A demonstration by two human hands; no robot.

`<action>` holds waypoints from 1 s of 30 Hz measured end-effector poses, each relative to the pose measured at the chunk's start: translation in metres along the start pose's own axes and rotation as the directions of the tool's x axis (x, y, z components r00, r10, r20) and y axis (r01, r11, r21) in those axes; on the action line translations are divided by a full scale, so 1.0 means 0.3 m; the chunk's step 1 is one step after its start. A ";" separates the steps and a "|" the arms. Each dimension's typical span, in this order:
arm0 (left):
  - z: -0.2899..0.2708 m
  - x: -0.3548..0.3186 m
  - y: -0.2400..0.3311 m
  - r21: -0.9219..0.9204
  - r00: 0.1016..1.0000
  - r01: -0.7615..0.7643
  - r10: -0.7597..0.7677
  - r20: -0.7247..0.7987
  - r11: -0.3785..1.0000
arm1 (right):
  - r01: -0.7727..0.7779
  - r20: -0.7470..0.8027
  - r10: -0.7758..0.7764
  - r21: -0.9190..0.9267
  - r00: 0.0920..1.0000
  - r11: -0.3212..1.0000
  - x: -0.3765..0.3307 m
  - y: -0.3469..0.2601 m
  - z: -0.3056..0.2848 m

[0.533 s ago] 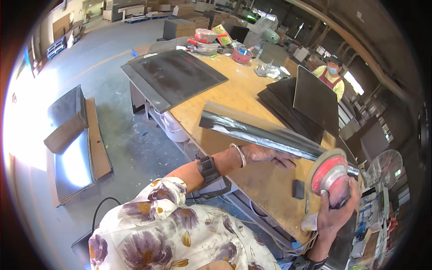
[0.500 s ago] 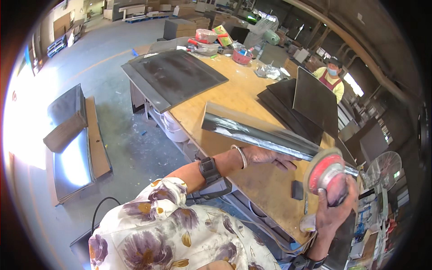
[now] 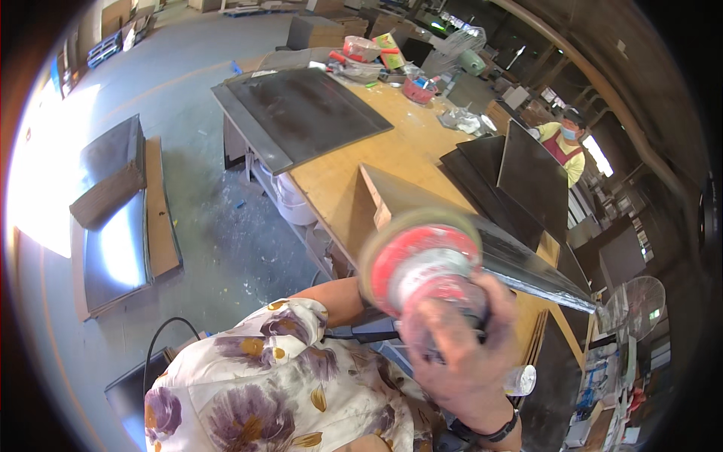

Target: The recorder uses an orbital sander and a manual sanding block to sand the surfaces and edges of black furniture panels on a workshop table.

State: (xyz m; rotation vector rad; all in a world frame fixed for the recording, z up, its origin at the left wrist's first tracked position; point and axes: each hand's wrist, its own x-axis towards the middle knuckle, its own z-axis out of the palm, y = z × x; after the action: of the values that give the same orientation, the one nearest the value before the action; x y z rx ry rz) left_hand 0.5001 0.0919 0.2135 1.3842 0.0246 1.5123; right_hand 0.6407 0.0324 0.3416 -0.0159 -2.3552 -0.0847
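The right hand (image 3: 467,354) wraps its fingers (image 3: 446,325) around the red sander (image 3: 425,264) near the dark panel (image 3: 523,255) on the table (image 3: 331,181). The left hand is hidden; its finger state cannot be determined.

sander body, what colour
The sander body is red and whitish, best seen in the head view.
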 end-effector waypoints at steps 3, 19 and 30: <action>0.003 0.026 -0.028 0.064 0.995 -0.091 0.087 0.053 0.994 | -0.178 -0.098 0.168 -0.111 0.981 0.978 -0.032 0.029 -0.031; 0.092 0.030 0.008 -0.184 0.992 0.099 -0.083 0.091 0.978 | -0.268 -0.092 0.261 -0.064 0.961 0.961 -0.079 0.013 -0.063; 0.006 0.075 -0.142 -0.330 0.979 0.164 -0.195 -0.061 0.930 | -0.308 -0.038 0.306 -0.137 0.951 0.941 -0.207 0.094 -0.108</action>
State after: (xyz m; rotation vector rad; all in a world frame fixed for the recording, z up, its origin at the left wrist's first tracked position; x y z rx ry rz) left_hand 0.5335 0.1256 0.2042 1.0202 -0.0375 1.3560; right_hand 0.7086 0.0593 0.3221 -0.4495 -2.2973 -0.0984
